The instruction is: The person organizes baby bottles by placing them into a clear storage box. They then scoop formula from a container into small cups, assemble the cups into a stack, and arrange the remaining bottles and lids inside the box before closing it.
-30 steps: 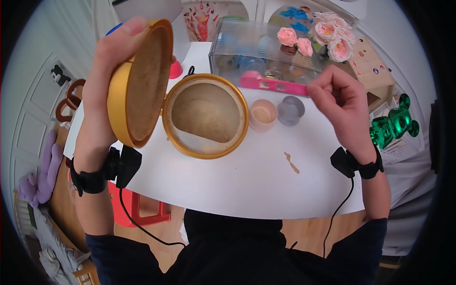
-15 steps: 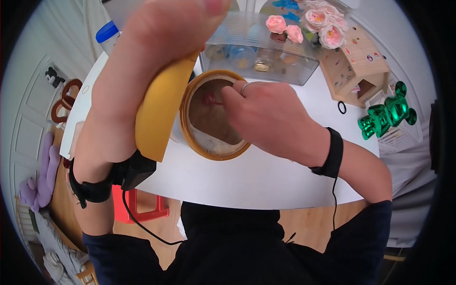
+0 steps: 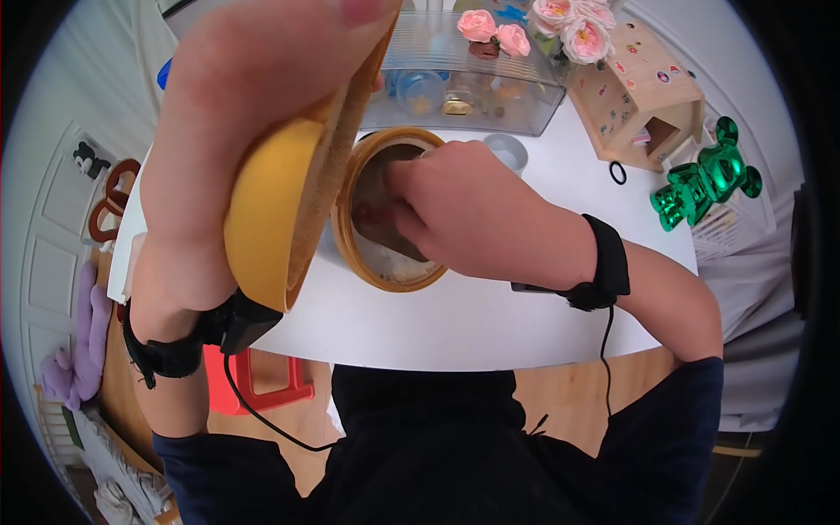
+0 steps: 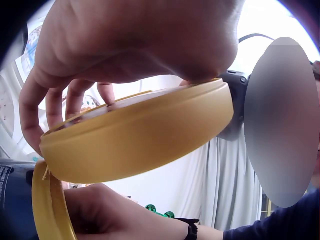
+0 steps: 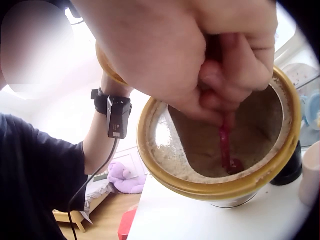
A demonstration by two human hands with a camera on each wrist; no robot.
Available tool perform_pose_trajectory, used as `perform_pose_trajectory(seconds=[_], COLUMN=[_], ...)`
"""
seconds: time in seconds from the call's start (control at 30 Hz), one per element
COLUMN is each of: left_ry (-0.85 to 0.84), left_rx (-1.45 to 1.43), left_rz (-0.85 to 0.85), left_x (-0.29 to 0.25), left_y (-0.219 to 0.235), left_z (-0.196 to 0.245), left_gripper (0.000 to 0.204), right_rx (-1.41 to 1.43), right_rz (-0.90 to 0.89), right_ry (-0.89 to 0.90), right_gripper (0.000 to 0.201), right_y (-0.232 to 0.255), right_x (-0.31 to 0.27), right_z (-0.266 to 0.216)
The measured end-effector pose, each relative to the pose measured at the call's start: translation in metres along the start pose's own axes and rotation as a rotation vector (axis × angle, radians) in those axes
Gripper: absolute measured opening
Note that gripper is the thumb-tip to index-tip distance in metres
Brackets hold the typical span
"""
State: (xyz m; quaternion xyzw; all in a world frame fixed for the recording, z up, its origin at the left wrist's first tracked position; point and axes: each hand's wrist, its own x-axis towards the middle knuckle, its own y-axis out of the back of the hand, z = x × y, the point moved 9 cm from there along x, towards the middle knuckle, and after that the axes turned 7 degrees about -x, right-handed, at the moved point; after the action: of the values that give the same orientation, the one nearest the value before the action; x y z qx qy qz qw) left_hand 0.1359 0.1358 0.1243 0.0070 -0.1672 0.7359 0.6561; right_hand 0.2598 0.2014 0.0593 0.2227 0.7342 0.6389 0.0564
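Observation:
My left hand [image 3: 206, 149] grips the raised yellow lid [image 3: 267, 210], its fingers bent over the far rim in the left wrist view. The lid stands tipped up on the left side of a round can with a gold rim [image 5: 212, 190]. Inside the can lies pale powder, under a partly cut-away inner seal. Over the opening, my right hand [image 3: 499, 214] pinches a pink scoop [image 5: 225, 145] by its handle. The scoop points down into the can, its lower end at the powder.
A small grey cup [image 3: 507, 150] stands just behind my right hand. Farther back are a clear plastic box [image 3: 516, 114], pink roses [image 3: 586, 39] and a wooden house [image 3: 639, 87]. A black ring [image 3: 618, 172] and a shiny green bear figure [image 3: 713, 179] are at the right.
My right hand has carried the scoop leftward from beside the cups into the can, turning it downward. My left hand and the lid have shifted right and closer to the head camera.

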Motion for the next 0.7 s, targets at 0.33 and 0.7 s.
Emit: perform_pose_trajectory(seconds=[0.33, 0.7], left_ry=[-0.052, -0.055], left_rx=[0.052, 0.358], left_rz=[-0.157, 0.202], left_x=[0.006, -0.005], left_y=[-0.018, -0.009], left_z=[0.023, 0.020], left_gripper=[0.087, 0.084], right_rx=[-0.107, -0.333], right_rz=[0.236, 0.155], right_ry=[0.040, 0.112], right_gripper=[0.014, 0.020], right_y=[0.028, 0.011], right_x=[-0.011, 0.000], right_z=[-0.009, -0.026])
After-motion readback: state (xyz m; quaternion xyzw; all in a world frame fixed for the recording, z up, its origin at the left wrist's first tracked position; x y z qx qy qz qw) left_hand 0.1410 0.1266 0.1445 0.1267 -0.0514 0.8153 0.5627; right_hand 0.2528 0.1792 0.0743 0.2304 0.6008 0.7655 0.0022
